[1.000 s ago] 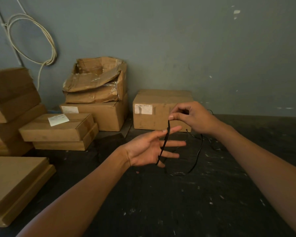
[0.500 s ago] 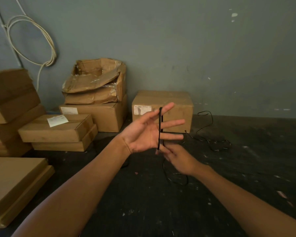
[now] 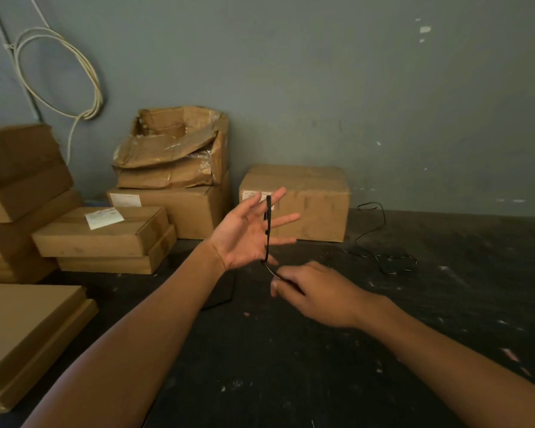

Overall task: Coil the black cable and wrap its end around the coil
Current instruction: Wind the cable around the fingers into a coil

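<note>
— Where's the black cable right now?

— At the centre of the frame, looped in a tight upright band around the spread fingers of my left hand, from the index finger down to the little one. That hand is wide open, palm up — it grips nothing, the cable just hangs round the fingers.

— And your right hand?

— Just below and right of it. Its grip is pinched shut on the strand that comes off the bottom of the loops.

— Is there slack left?

— Yes, loose cable lies in a tangle on the dark counter at right of centre, beside the brown cardboard box against the grey wall.

— Anything else close by?

— More boxes stacked at the left — and a white cord looped on the wall, upper left of the frame.
</note>
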Motion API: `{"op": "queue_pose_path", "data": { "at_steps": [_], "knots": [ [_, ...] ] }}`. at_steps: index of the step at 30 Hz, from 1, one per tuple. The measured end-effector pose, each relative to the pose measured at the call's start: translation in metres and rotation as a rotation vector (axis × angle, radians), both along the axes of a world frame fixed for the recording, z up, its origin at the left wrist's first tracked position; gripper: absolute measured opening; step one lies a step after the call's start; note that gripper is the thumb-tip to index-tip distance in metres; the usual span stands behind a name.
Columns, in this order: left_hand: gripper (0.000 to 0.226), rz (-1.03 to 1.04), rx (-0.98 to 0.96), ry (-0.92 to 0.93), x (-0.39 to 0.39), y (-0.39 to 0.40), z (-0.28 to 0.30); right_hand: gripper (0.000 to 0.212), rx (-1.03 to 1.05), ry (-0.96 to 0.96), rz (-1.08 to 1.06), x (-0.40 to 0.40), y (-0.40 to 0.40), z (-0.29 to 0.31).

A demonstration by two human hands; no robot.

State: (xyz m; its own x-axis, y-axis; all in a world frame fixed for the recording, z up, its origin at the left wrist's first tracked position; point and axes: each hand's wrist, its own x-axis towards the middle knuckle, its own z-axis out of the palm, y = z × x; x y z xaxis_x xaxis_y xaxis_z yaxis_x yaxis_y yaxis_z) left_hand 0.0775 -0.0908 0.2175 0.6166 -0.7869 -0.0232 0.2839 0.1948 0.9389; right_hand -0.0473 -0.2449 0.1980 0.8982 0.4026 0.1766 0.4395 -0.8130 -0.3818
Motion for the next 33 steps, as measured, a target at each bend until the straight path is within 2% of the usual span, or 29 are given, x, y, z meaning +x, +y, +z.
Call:
{"op": "queue_pose_path", "data": {
  "at_steps": [11, 17, 23, 33],
  "knots": [
    [0.05, -0.118, 0.172, -0.049, -0.016, -0.002, -0.031, 0.018, -0.156, -0.187, -0.161, 0.021, -0.029, 0.076],
    [0.043, -0.22, 0.229, -0.121, -0.027, -0.004, -0.031, 0.009, -0.059, -0.278, -0.162, 0.032, -0.041, 0.1],
    [0.045, -0.262, 0.149, -0.103, -0.031, -0.002, -0.026, 0.009, 0.075, -0.3, -0.183, 0.045, -0.056, 0.083],
    [0.047, -0.408, -0.072, -0.093, -0.042, -0.007, -0.004, 0.02, 0.403, -0.072, -0.208, 0.052, -0.072, 0.015]
  ]
}}
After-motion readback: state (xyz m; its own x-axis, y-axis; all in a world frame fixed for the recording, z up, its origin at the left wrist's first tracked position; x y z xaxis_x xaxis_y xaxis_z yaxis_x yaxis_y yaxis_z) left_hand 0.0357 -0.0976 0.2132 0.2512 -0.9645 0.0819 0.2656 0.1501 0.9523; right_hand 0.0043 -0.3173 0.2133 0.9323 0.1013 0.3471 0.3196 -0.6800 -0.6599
